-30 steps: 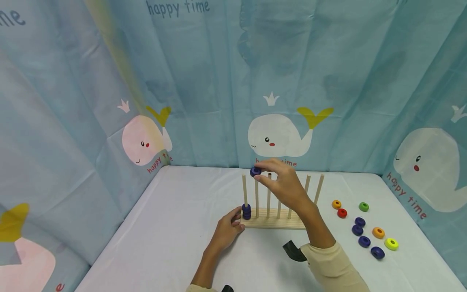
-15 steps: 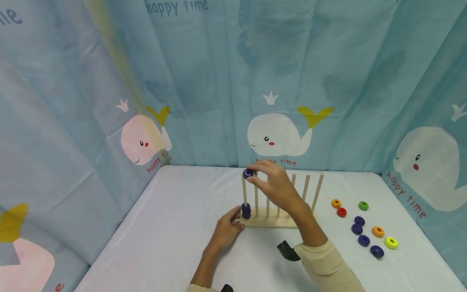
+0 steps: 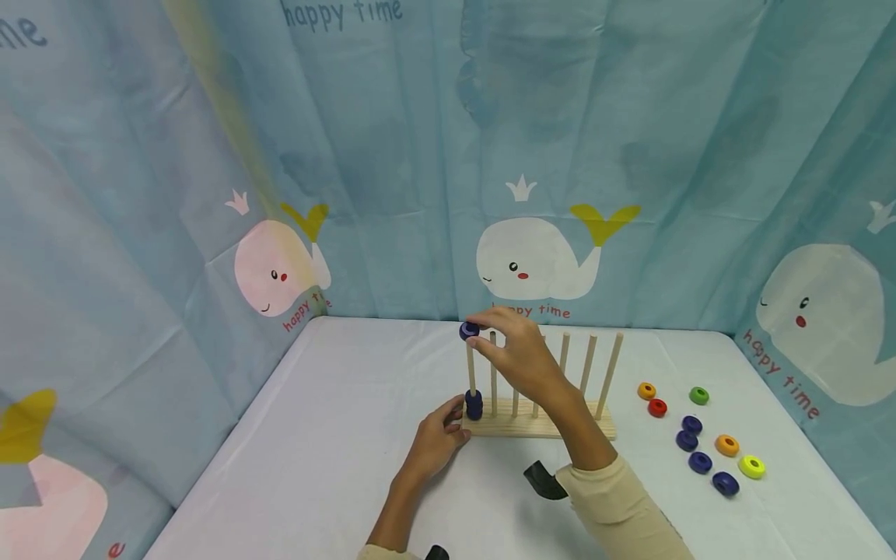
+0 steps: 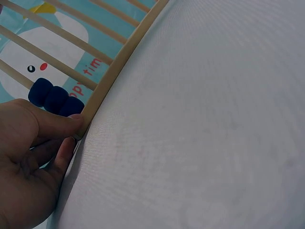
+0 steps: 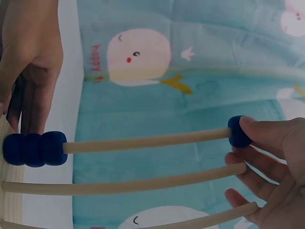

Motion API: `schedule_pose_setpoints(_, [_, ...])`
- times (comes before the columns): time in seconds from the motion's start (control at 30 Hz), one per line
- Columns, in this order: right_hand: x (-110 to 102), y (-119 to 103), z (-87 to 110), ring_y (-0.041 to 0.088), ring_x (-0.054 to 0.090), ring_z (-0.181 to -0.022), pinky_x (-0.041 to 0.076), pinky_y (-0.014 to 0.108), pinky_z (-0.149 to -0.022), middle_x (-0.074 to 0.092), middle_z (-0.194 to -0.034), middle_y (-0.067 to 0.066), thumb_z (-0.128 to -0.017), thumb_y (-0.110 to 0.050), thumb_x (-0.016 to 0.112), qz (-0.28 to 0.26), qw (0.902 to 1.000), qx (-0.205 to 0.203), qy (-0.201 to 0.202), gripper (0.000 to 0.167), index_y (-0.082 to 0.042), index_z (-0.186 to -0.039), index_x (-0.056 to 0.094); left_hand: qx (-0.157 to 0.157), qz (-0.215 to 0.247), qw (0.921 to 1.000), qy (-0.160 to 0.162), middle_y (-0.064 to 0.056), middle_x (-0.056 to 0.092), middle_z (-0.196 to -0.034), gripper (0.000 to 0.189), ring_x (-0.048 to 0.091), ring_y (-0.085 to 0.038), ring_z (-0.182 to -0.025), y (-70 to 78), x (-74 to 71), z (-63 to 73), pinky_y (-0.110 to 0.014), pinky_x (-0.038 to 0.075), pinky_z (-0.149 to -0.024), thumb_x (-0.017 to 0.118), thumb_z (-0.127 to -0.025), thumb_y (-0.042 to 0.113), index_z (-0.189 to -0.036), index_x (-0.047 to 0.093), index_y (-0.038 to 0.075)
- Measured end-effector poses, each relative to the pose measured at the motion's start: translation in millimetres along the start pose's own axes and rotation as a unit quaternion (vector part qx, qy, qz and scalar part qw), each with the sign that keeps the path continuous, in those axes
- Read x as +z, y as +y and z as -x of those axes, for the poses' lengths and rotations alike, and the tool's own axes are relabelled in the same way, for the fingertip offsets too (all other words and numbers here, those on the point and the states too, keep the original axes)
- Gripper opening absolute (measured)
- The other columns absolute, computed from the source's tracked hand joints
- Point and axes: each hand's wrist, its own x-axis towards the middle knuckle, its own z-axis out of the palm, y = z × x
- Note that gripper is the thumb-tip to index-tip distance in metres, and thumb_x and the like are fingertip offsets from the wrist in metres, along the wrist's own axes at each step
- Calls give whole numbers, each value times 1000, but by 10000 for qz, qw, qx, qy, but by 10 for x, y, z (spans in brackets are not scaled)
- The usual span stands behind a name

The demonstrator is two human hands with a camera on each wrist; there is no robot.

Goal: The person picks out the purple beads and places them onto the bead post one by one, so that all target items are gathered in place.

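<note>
My right hand [image 3: 521,354] pinches a dark blue bead [image 5: 238,131] between thumb and fingers, right at the top of the leftmost peg [image 5: 147,142]. At that peg's foot, 3 blue beads [image 5: 35,149] sit stacked. The pegs rise from a pale wooden base [image 3: 514,428]. My left hand [image 3: 432,443] grips the base's left end; in the left wrist view its thumb [image 4: 62,125] lies on the wood and the fingers curl beneath the edge. The other pegs [image 3: 610,377] carry no beads where they show; my right hand and forearm hide some of them in the head view.
To the right on the white table [image 3: 315,482] lie loose beads: several blue ones [image 3: 725,484], two orange ones [image 3: 727,446], a red one [image 3: 657,408], a green one [image 3: 699,396] and a yellow one [image 3: 752,467]. A blue whale-print curtain [image 3: 392,257] hangs behind and at the sides.
My right hand has carried the blue bead leftward across the peg tops to the top of the leftmost peg. The left hand has stayed on the base.
</note>
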Motion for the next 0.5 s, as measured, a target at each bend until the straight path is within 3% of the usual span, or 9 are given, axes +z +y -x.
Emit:
schedule_pose_setpoints(0.23, [3,-15,6,11,59,-105,53,33,-85,64,-115,-4,-89,-18,73,72,9998,154,-90,32,-14,-120,69,-12,36,10000,-48,-9,52,-139,61,55,-24,-120,13,4,13,-27,48,-98,67,-90,7,-146,44,13])
schedule_pose_setpoints(0.5, [-68,-22,31,16,60,-104,54,35,-84,64,-117,-2,-89,-17,73,121,9998,-144,59,33,-14,-121,68,-44,28,10000,24,-7,54,-137,62,54,-21,-120,28,-4,9,-23,48,-96,67,-89,5,-146,45,12])
